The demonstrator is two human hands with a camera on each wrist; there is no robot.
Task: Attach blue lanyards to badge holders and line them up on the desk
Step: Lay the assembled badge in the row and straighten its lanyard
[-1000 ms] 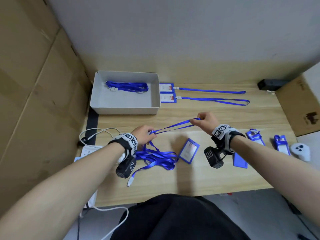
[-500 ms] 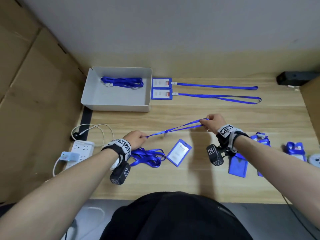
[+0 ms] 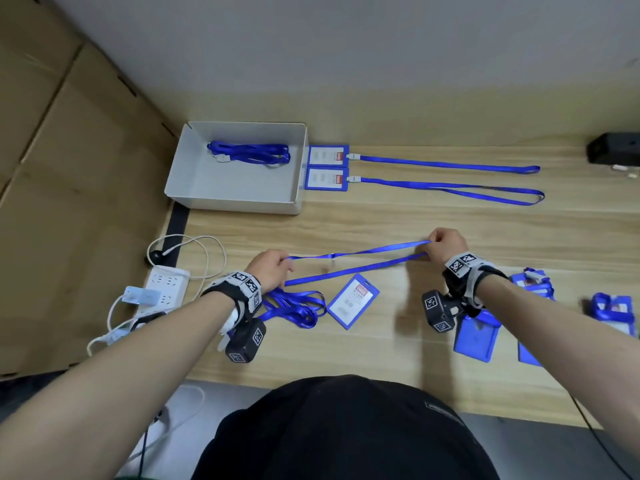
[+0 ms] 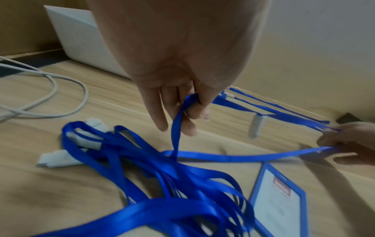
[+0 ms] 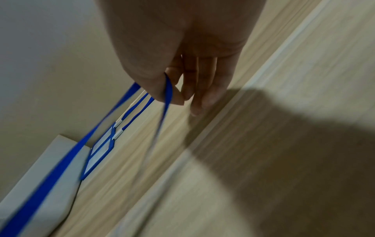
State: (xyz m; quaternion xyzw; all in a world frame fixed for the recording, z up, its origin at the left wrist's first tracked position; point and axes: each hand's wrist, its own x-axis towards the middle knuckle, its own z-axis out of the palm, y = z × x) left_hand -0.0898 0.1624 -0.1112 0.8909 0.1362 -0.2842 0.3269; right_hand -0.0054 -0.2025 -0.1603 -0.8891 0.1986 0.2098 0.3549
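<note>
A blue lanyard (image 3: 356, 261) stretches in the air between my two hands above the desk. My left hand (image 3: 273, 268) pinches one end of it (image 4: 178, 118), just above a tangled pile of blue lanyards (image 3: 294, 306) (image 4: 162, 184). My right hand (image 3: 443, 245) pinches the other end as a loop (image 5: 167, 89). A blue badge holder (image 3: 353, 301) (image 4: 280, 200) lies loose on the desk below the stretched strap. Two badge holders with lanyards attached (image 3: 327, 168) lie in a row at the back, straps running right.
A white box (image 3: 194, 188) holding one coiled lanyard (image 3: 249, 154) stands back left. A power strip (image 3: 162, 285) with white cables lies at the left edge. More blue badge holders (image 3: 474, 337) lie right. A black object (image 3: 613, 147) sits back right.
My hands have pulled farther apart, drawing the lanyard longer and straighter out of the pile. The view has shifted slightly.
</note>
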